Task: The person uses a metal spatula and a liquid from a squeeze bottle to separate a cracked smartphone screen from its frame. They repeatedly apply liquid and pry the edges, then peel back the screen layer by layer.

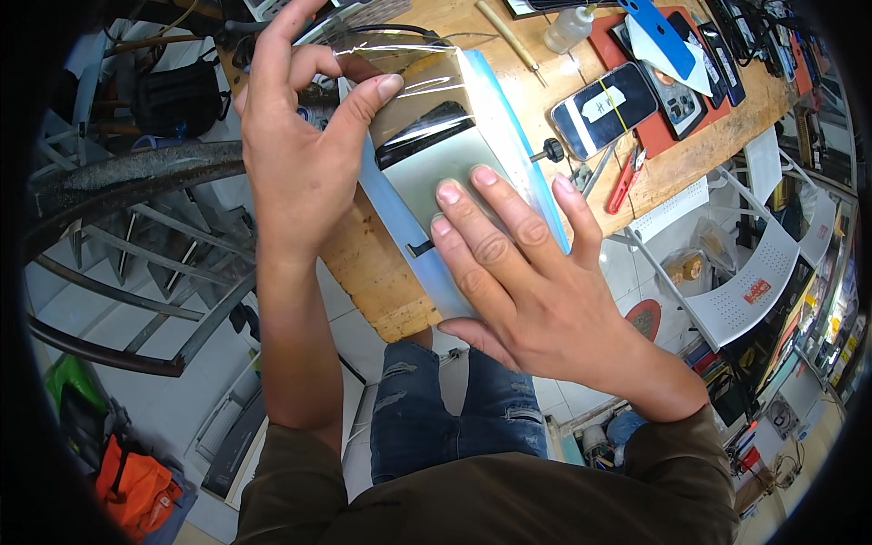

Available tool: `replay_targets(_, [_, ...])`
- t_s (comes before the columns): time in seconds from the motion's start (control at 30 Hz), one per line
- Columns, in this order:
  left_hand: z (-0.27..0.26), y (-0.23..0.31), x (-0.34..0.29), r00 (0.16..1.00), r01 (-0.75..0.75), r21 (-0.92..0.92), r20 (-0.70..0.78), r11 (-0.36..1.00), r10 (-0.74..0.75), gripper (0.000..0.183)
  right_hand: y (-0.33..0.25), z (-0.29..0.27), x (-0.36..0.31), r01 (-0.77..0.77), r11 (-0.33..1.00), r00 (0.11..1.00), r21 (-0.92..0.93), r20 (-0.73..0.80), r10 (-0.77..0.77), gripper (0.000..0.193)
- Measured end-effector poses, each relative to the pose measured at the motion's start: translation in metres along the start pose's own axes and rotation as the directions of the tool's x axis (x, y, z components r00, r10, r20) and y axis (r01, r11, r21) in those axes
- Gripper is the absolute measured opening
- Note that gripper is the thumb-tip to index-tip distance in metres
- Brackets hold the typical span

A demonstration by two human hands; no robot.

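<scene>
My left hand [304, 168] pinches the edge of a clear, shiny plastic film [431, 86], lifted at the far end. Below the film lies a flat device, its dark glossy part [425, 133] at the far end and a pale grey-green sheet [431, 168] over the nearer part. My right hand [536, 282] rests flat on the sheet, fingers stretched out and holding nothing. Both lie on a light blue, translucent plate [498, 95] with a black knob [550, 151] at its right edge and a small black clip [419, 248] at the left. My right palm hides the near end.
On the wooden table [377, 282] to the right are a phone with a yellow band [604, 111], a red cutter knife [625, 180], a wooden-handled tool [505, 36], a bottle [569, 29] and several phones on a red mat. White perforated chairs [745, 263] stand right, metal bars [136, 177] left.
</scene>
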State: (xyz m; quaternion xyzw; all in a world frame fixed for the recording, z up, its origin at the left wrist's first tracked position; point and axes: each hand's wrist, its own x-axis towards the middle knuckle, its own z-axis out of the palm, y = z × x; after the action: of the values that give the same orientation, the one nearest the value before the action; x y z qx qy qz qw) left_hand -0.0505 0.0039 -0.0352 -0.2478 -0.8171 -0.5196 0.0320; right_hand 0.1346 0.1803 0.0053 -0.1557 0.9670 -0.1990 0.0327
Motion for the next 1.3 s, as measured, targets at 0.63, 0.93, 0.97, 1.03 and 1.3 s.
replay_targets(0.63, [-0.004,0.018,-0.016,0.989,0.138,-0.184,0.079,0.973,-0.125,0.071,0.043,-0.005,0.008,0.018,0.999,0.892,0.034,-0.453,-0.001,0.056])
replay_targets(0.93, [0.002,0.028,-0.028,0.994,0.11,-0.319,0.038,0.941,-0.103,0.067,0.227,0.063,0.096,-0.335,0.91,0.729,0.244,-0.545,0.415,0.067])
replay_targets(0.97, [0.002,0.028,-0.029,0.994,0.108,-0.317,0.037,0.942,-0.101,0.067,0.225,0.062,0.099,-0.368,0.879,0.756,0.304,-0.452,0.473,0.066])
replay_targets(1.03, [0.002,0.027,-0.031,0.995,0.099,-0.314,0.023,0.944,-0.097,0.067,0.203,0.048,0.086,-0.247,0.778,0.737,0.578,-0.409,0.538,0.064])
replay_targets(1.3, [0.011,0.031,-0.041,0.991,0.112,-0.317,-0.041,0.942,-0.131,0.065,0.067,-0.065,-0.019,-0.248,0.52,0.947,0.818,0.091,0.309,0.049])
